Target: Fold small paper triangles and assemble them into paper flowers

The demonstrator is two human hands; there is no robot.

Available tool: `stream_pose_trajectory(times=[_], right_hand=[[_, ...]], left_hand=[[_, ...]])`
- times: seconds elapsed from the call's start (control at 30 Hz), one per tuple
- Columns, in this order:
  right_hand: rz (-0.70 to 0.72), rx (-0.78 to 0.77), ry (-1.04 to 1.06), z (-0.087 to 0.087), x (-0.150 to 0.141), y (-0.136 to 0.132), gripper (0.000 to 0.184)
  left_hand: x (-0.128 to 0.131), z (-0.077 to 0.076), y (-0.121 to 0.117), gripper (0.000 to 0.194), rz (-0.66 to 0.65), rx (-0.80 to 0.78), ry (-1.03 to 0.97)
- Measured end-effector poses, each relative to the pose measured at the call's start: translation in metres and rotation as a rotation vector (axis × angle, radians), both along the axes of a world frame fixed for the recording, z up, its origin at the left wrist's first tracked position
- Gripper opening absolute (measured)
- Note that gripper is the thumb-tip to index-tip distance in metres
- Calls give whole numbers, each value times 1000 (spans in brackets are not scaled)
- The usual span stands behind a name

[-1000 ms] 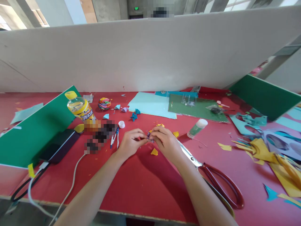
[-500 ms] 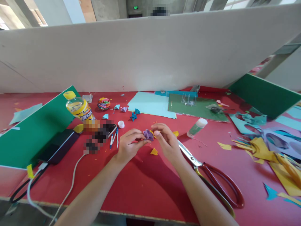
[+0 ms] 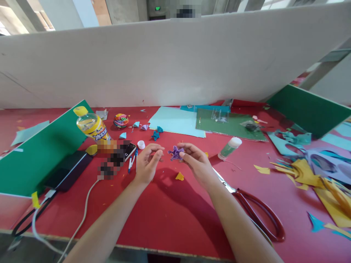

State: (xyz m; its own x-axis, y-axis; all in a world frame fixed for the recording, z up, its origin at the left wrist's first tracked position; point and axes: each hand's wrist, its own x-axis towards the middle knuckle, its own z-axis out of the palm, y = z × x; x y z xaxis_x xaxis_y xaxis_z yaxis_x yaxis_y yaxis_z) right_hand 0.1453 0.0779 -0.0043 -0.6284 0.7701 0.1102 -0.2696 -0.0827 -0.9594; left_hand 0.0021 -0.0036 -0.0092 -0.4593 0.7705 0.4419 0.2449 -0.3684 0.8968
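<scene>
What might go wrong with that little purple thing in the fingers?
The purple paper piece is pinched only by the right hand, while the left hand isn't touching it, so it might slip and fall. Squeezing hard might crumple its thin, curly parts. Also, the scissors lie partly hidden behind the right forearm, so the arm could bump them.

Left hand (image 3: 148,165) bare, fingers (image 3: 153,147) slim. Right hand (image 3: 197,163) bare also, of same build. Left forearm (image 3: 113,217), right forearm (image 3: 231,212): uncovered until lower edge of view, slender near wrists (image 3: 139,183), gradually wider below.
</scene>
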Motion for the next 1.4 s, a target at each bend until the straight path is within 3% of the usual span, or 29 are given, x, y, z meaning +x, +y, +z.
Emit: stream_pose_trajectory(times=[0.1, 0.3, 0.47, 0.6, 0.67, 0.77, 0.83, 0.87, 0.93, 1.0, 1.07, 1.13, 1.23, 1.3, 1.4], right_hand=[[7, 25, 14, 0, 0, 1, 25], [71, 57, -27, -1, -2, 0, 34], [-77, 124, -238, -13, -6, 4, 34], [-83, 210, -322, -28, -8, 8, 35], [-78, 254, -345, -32, -9, 9, 35], [-78, 287, -380, -31, -9, 7, 35], [-84, 297, -390, -29, -10, 5, 35], [-86, 303, -388, -28, -10, 5, 35], [-89, 324, -394, -26, -10, 5, 33], [-111, 386, -451, -25, -7, 9, 29], [-189, 514, -558, -27, -2, 15, 24], [-306, 696, -681, -30, 4, 21, 21], [-386, 932, -847, -38, 10, 28, 25], [-331, 1007, -929, -41, 10, 29, 26], [-175, 1002, -960, -41, 7, 25, 26]], left_hand=[[-4, 1, 3, 22, -96, -100, -135], [0, -2, 8, 41, -288, -256, -223], [-5, -16, 11, 44, -158, -474, -197], [-17, -27, 13, 40, -113, -591, -145], [-24, -27, 15, 42, -2, -522, -180], [-33, -20, 17, 67, 194, -218, -227], [-37, -16, 17, 81, 210, -68, -207], [-38, -16, 17, 80, 195, -57, -175], [-36, -16, 14, 60, 162, -134, -57], [-31, -19, 11, 35, 103, -256, 147], [-24, -22, 8, 25, 49, -338, 386], [-18, -25, 6, 27, 3, -383, 565], [-13, -29, 6, 47, -66, -462, 692], [-13, -32, 7, 55, -106, -493, 742], [-13, -35, 9, 49, -134, -479, 778]])
